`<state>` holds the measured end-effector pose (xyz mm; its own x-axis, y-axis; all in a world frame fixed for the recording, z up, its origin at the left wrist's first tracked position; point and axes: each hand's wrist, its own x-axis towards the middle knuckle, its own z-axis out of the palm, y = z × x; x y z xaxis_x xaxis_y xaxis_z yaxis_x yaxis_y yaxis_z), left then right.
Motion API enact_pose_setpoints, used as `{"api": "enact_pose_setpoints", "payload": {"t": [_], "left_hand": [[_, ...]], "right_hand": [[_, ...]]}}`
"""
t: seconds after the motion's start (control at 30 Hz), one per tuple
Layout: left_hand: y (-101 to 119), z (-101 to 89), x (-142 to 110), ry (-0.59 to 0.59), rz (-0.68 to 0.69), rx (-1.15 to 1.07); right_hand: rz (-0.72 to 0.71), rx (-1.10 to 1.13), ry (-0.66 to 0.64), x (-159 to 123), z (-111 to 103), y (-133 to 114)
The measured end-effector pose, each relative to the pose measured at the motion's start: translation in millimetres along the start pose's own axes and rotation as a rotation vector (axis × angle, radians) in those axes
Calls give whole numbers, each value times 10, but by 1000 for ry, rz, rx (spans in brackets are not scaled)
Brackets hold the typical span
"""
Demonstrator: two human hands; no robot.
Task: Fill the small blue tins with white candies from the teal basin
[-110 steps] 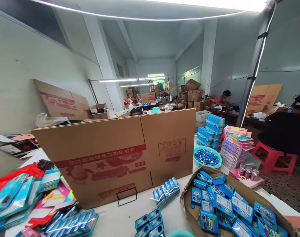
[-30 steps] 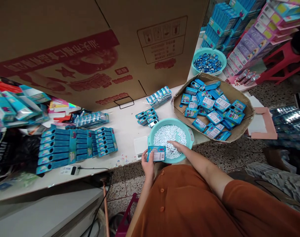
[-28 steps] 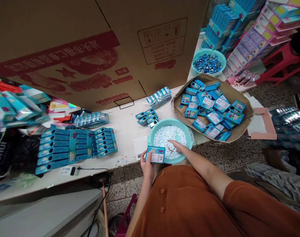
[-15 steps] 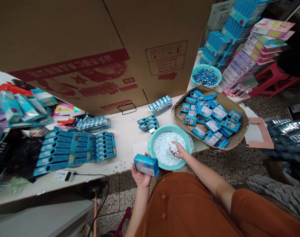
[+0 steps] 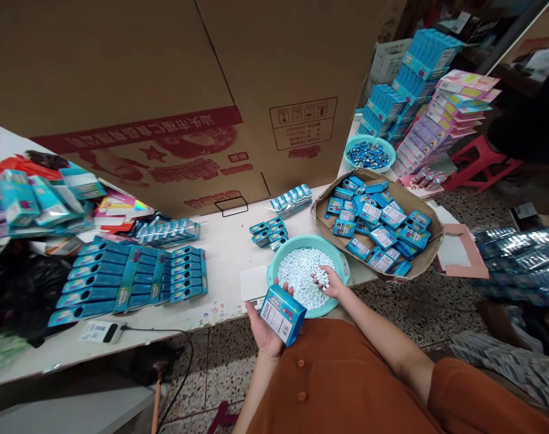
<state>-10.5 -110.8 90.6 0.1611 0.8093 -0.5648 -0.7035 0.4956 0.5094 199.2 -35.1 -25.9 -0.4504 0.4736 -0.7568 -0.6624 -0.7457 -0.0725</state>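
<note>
My left hand [image 5: 263,328] cups a small blue cardboard box [image 5: 283,315] at the near edge of a teal plastic basin [image 5: 302,240]. The box is tilted, with its white label facing up. My right hand [image 5: 331,283] is over the basin, its fingers curled around a few white tablets. Many more of these white tablets [image 5: 299,280] fill the basin. I cannot tell whether the box is open.
A cardboard tray [image 5: 430,241] of blue boxes stands right of the basin on the white table [image 5: 224,259]. Rows of blue packs [image 5: 129,283] lie left. A tall carton [image 5: 166,90] stands along the table's far side. Behind the tray are a bowl of blue-wrapped sweets [image 5: 369,154] and stacked boxes.
My left hand has turned the box and raised it on edge. My right hand has lifted from the basin with tablets in it. The whole view has shifted as my head moved.
</note>
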Motion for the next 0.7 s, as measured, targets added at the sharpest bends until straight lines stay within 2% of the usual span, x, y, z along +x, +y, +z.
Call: {"api": "enact_pose_setpoints", "payload": {"t": [0.1,0.2,0.33,0.5,0.7], "left_hand": [[14,110,5,-47,-39,-11],[39,186,54,-83,-23,-64],[57,181,155,-86,-27,-163],[58,66,284,-1,-40,-227],[19,-43,396,140,-36,-125]], "right_hand": [[-11,2,-37,1,15,-33],[-31,-1,-58,0,52,-47],[-49,-8,-41,-26,112,-38],[-64,17,-5,-70,162,-33],[-108,73,20,-105,223,-93]]}}
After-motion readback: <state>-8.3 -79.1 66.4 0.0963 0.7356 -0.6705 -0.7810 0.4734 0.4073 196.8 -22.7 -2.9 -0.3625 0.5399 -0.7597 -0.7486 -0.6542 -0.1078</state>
